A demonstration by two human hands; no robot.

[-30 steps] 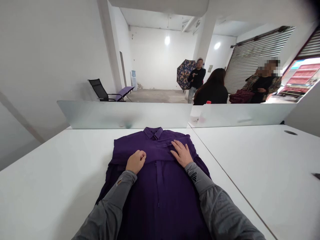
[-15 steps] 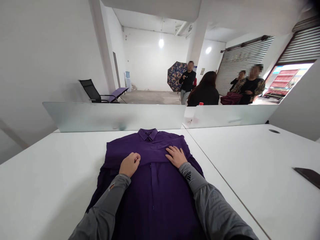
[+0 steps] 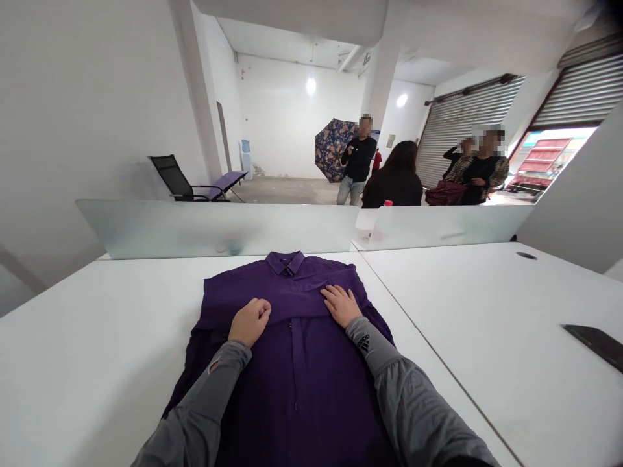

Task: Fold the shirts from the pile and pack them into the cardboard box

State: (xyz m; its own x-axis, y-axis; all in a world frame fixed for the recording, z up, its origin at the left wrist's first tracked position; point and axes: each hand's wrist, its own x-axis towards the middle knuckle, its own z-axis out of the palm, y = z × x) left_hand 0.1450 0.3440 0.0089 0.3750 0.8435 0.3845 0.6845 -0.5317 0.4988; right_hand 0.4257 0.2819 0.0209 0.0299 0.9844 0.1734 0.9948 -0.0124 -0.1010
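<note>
1. Head view, loc.: shirt [image 3: 318,383] lies front up on desk [image 3: 97,363], collar [image 3: 285,262] at far end, near partition [image 3: 170,227]. A band of cloth [image 3: 287,303], apparently a sleeve, crosses the chest.
2. Head view, L hand [image 3: 250,322]: fingers curled closed, resting over the band's near edge. Cannot tell if any cloth is pinched.
3. Head view, R hand [image 3: 342,307]: open, fingers spread, palm down on the band; no grip seen.
4. Risk, creasing: band shows wrinkles nr R fingers; pressing w/o smoothing could set them.
5. Risk, skew: if L hand does have cloth, a pull while R bears down could drag the chest crooked.
6. Risk, snag: forearms run close over the shirt's lower part; cuffs [image 3: 367,344] may catch it.
7. Phone [image 3: 596,344], apparently, at far R, well apart; low risk.
</note>
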